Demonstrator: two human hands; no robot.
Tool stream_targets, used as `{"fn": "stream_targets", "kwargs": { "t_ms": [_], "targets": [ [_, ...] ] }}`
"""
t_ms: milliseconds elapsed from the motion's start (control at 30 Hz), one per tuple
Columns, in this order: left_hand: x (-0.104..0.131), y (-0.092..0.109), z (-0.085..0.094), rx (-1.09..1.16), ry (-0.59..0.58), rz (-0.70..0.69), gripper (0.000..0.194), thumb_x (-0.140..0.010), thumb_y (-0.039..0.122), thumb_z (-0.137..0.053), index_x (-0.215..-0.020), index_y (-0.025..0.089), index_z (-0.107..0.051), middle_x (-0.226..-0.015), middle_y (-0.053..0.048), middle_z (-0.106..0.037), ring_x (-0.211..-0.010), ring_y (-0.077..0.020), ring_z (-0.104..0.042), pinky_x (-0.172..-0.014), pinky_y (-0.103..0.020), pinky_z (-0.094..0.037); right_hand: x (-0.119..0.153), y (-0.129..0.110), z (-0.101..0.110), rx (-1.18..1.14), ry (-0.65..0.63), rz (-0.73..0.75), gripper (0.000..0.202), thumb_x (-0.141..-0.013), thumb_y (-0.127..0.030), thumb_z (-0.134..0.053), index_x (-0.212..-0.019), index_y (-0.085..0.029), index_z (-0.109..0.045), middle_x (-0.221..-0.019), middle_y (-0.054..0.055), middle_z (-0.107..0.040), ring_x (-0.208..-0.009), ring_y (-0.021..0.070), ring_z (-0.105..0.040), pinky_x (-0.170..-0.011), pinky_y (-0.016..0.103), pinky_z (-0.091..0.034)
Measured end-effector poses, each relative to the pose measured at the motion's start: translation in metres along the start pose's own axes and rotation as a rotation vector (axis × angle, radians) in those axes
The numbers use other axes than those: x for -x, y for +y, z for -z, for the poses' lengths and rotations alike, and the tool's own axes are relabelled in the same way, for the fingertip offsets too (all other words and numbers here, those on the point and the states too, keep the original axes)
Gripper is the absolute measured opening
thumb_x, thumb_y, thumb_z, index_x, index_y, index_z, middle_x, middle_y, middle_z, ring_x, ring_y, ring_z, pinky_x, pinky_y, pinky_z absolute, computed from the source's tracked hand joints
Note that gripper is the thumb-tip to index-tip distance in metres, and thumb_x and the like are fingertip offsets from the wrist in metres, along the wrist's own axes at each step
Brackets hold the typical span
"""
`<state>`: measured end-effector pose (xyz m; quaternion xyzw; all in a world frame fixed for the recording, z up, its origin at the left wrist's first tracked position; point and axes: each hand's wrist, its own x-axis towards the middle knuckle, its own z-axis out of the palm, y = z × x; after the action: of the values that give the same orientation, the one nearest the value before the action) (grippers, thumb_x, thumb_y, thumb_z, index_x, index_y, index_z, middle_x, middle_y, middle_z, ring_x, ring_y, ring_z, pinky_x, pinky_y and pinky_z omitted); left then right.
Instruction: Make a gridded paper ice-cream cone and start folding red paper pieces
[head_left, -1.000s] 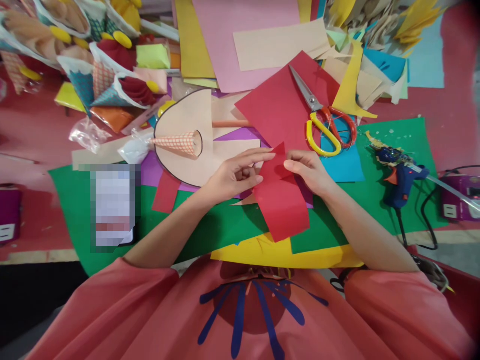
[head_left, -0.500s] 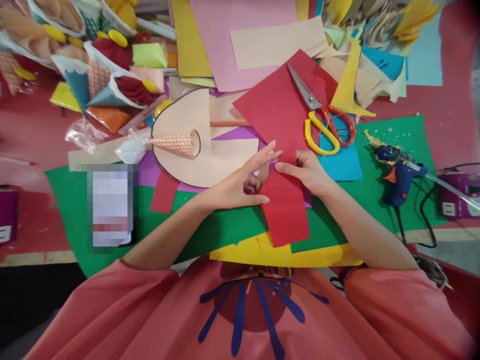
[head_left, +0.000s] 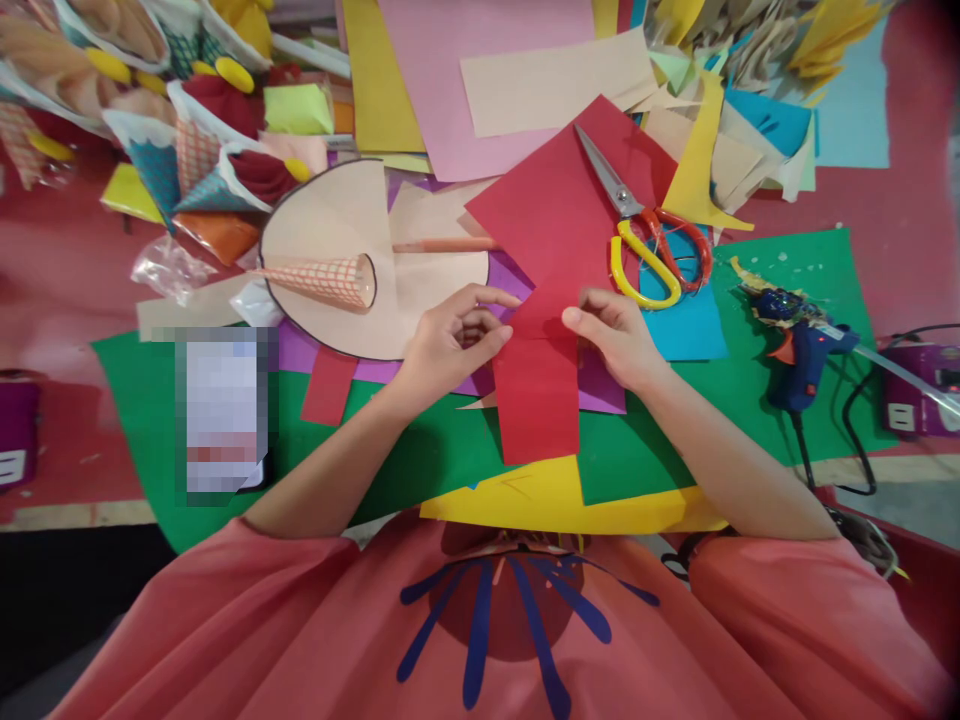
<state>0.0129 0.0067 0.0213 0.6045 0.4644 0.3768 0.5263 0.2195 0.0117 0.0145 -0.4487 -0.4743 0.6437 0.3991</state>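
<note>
A red paper strip (head_left: 538, 400) stands between my hands, its upper part overlapping a larger red sheet (head_left: 555, 190) behind it. My right hand (head_left: 619, 340) pinches the strip's right edge, thumb in front and fingers behind. At the left edge, my left hand (head_left: 457, 335) has its thumb and bent fingers closed on the paper. To the left lies a beige round paper cut-out (head_left: 322, 220) with a dark outline and a section cut away. A checkered paper cone (head_left: 322, 280) rests on it. An orange pencil-like stick (head_left: 442, 244) lies beside the cone.
Scissors (head_left: 626, 210) with yellow and red handles lie on the red sheet. A blue glue gun (head_left: 802, 365) with a cord is at right. A blurred-out phone (head_left: 225, 415) lies at left. Small paper cone bouquets (head_left: 202, 160) crowd the back left; paper scraps (head_left: 742, 150) lie back right.
The red strip has moved left and turned more upright. My left hand has shifted left and closed at its edge. The beige cut-out and cone have slid left.
</note>
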Motion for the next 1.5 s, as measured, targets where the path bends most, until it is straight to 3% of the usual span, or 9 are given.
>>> {"fn": "stream_targets", "kwargs": {
  "t_ms": [133, 333, 500, 833, 967, 1267, 1400, 1500],
  "targets": [
    [-0.0014, 0.0019, 0.0028, -0.037, 0.091, 0.025, 0.026, -0.077, 0.029, -0.068, -0.101, 0.019, -0.063, -0.065, 0.004, -0.063, -0.061, -0.0065, -0.06, -0.058, -0.015, -0.046, 0.0015, -0.0035, -0.0013, 0.087, -0.009, -0.021, 0.048, -0.065, -0.056, -0.079, -0.061, -0.02, -0.048, -0.049, -0.007, -0.053, -0.038, 0.0063, -0.047, -0.036, 0.02, -0.037],
    [-0.0033, 0.0008, 0.0018, -0.068, 0.056, 0.135, 0.037, -0.075, 0.047, -0.07, -0.096, 0.016, -0.068, -0.073, -0.001, -0.071, -0.07, -0.0124, -0.067, -0.068, -0.022, -0.053, 0.002, -0.0068, -0.0041, 0.107, 0.018, -0.01, 0.05, -0.063, -0.058, -0.079, -0.057, -0.02, -0.048, -0.047, -0.007, -0.053, -0.038, 0.0072, -0.05, -0.037, 0.021, -0.038],
    [-0.0027, 0.0018, 0.0015, -0.079, 0.118, 0.154, 0.035, -0.074, 0.047, -0.072, -0.09, 0.016, -0.071, -0.075, -0.002, -0.073, -0.07, -0.0135, -0.068, -0.066, -0.022, -0.053, 0.0014, -0.0092, -0.0043, 0.096, -0.009, -0.012, 0.047, -0.066, -0.056, -0.078, -0.059, -0.019, -0.051, -0.046, -0.007, -0.055, -0.036, 0.0076, -0.052, -0.038, 0.02, -0.039],
    [-0.0034, 0.0006, 0.0022, -0.028, 0.097, 0.17, 0.029, -0.078, 0.042, -0.067, -0.086, 0.015, -0.071, -0.077, -0.003, -0.072, -0.069, -0.0122, -0.064, -0.061, -0.02, -0.05, 0.0006, -0.0091, -0.002, 0.12, -0.041, -0.04, 0.046, -0.068, -0.055, -0.077, -0.059, -0.019, -0.051, -0.046, -0.006, -0.054, -0.037, 0.008, -0.053, -0.039, 0.021, -0.04],
    [-0.0032, 0.0004, 0.0022, -0.05, 0.099, 0.176, 0.031, -0.075, 0.043, -0.069, -0.087, 0.015, -0.07, -0.066, 0.0, -0.066, -0.061, -0.0096, -0.058, -0.058, -0.019, -0.047, 0.0005, -0.0087, -0.0016, 0.147, -0.034, -0.034, 0.046, -0.071, -0.059, -0.073, -0.059, -0.019, -0.052, -0.048, -0.005, -0.055, -0.04, 0.0085, -0.053, -0.042, 0.022, -0.041],
    [-0.0021, 0.0006, 0.0019, -0.031, 0.04, 0.208, 0.039, -0.073, 0.049, -0.071, -0.092, 0.015, -0.068, -0.066, 0.001, -0.067, -0.062, -0.0101, -0.06, -0.06, -0.02, -0.049, 0.0013, -0.0073, -0.002, 0.096, -0.024, 0.002, 0.042, -0.068, -0.055, -0.077, -0.066, -0.019, -0.056, -0.056, -0.005, -0.057, -0.048, 0.0081, -0.053, -0.047, 0.022, -0.045],
    [0.0006, 0.0041, 0.0013, -0.009, -0.076, 0.238, 0.039, -0.076, 0.047, -0.07, -0.098, 0.015, -0.067, -0.067, 0.0, -0.067, -0.063, -0.011, -0.062, -0.06, -0.02, -0.049, 0.0014, -0.0039, -0.0021, 0.076, 0.017, 0.053, 0.039, -0.068, -0.053, -0.078, -0.078, -0.019, -0.063, -0.073, -0.002, -0.065, -0.07, 0.0117, -0.062, -0.063, 0.023, -0.051],
    [0.0009, 0.0068, 0.0007, -0.004, -0.146, 0.226, 0.032, -0.078, 0.045, -0.067, -0.089, 0.015, -0.068, -0.074, -0.002, -0.07, -0.067, -0.0117, -0.064, -0.061, -0.02, -0.05, 0.001, -0.0031, -0.0016, 0.064, 0.036, 0.026, 0.039, -0.067, -0.055, -0.078, -0.075, -0.018, -0.065, -0.069, -0.002, -0.064, -0.069, 0.0123, -0.06, -0.062, 0.024, -0.05]
  ]
}}
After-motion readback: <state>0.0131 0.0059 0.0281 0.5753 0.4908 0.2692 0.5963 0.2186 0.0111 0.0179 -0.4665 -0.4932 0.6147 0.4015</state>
